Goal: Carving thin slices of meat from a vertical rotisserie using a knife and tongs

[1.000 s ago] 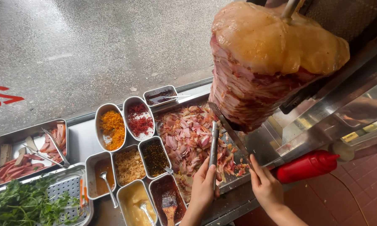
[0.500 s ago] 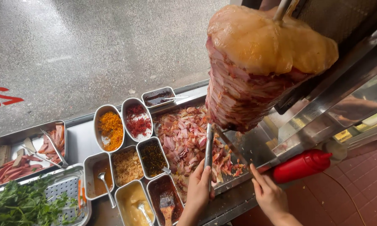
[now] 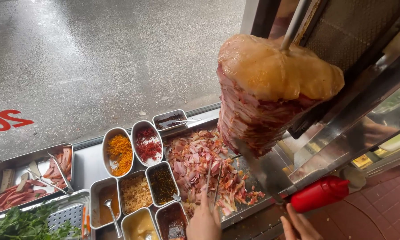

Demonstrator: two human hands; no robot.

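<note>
A wet grey pavement is seen beyond a steel counter (image 3: pixel 86 164) set w/ metal tubs.

The left hand (image 3: pixel 204 222) is closed round a pair of tongs (image 3: pixel 212 180), whose tips are lowered into the shaved meat (image 3: pixel 200 162) piled in the catch tray (image 3: pixel 271 202) under the spit. The right hand (image 3: pixel 300 226) is curled on the handle of a long knife (image 3: pixel 264 171); the blade is laid against the lower edge of the rotating meat cone (image 3: pixel 271 93), approx. at its base. How firmly the handle is gripped can't be told, as the hand is cut off by the bottom edge.

Vs. half a sec ago, both hands are seen lower in view and the tongs are dipped deeper into the shavings; the knife is kept at the cone's base.

Just beside the right hand a red squeeze bottle (image 3: pixel 320 193) is laid on its side. To the left of the shavings, tubs of orange shreds (image 3: pixel 120 153), red chilli (image 3: pixel 147 144), dark sauce (image 3: pixel 162 184) and yellow sauce (image 3: pixel 140 224) are ranged. Further left, a tray of sausage strips (image 3: pixel 29 178) and a basket of greens (image 3: pixel 29 224) are partly cut off.
</note>
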